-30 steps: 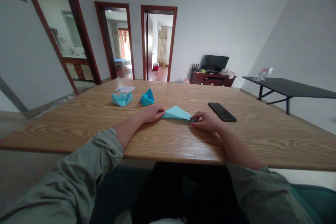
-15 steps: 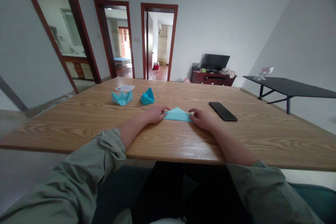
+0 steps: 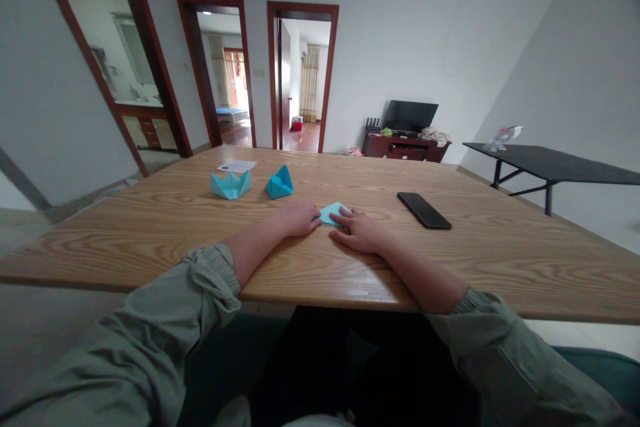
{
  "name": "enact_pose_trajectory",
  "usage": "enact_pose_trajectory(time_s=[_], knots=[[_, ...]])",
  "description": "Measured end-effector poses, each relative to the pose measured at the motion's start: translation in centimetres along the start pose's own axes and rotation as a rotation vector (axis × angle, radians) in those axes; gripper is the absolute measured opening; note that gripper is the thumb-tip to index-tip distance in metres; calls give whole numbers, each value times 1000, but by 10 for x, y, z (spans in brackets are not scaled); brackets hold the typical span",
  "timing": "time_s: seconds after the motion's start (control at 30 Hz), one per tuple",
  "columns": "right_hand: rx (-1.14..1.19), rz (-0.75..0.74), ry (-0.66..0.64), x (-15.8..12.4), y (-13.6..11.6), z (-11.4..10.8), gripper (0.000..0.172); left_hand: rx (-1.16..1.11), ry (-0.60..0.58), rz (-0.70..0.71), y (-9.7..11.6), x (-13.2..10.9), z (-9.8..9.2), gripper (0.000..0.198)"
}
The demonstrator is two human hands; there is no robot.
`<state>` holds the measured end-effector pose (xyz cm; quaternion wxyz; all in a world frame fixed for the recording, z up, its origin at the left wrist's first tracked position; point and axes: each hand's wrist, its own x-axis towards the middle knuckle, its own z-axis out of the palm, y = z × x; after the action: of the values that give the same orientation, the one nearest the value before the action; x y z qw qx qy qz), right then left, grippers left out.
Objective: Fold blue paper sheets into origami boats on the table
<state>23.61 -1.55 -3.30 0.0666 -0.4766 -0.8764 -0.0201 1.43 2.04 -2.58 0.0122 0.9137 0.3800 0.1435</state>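
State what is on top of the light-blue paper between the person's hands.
The right hand rests over the right part of the paper, and the left hand is at its left edge. Its upper middle shows; the parts beneath the hands are covered from view.

The light-blue folded sheet of paper [image 3: 334,207] lay flat on the brown wood-grain bench [image 3: 320,273], back from its near edge. Its pointed top faced the bench's far edge. Right-hand fingers [image 3: 342,220] partly covered its right side; left-hand fingers [image 3: 315,213] met its left end.
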Motion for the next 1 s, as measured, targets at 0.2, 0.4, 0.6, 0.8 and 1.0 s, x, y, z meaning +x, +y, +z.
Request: enact_pose_trajectory(time_s=[0.2,0.4,0.6,0.8,1.0], knots=[[37,24,106,13,-3,-1,70,69,86,-92,8,0,-11,41],[-60,58,142,15,-11,-4,46,-419,357,-157,9,7,-18,36],[-147,259,211,16,-6,-6,46,-549,556,-140,10,17,-22,36],[9,412,471,11,13,-17,39,-121,285,-307,-24,16,-5,49],[252,493,631,4,34,-21,37,-130,-71,-327,-33,14,16,53]])
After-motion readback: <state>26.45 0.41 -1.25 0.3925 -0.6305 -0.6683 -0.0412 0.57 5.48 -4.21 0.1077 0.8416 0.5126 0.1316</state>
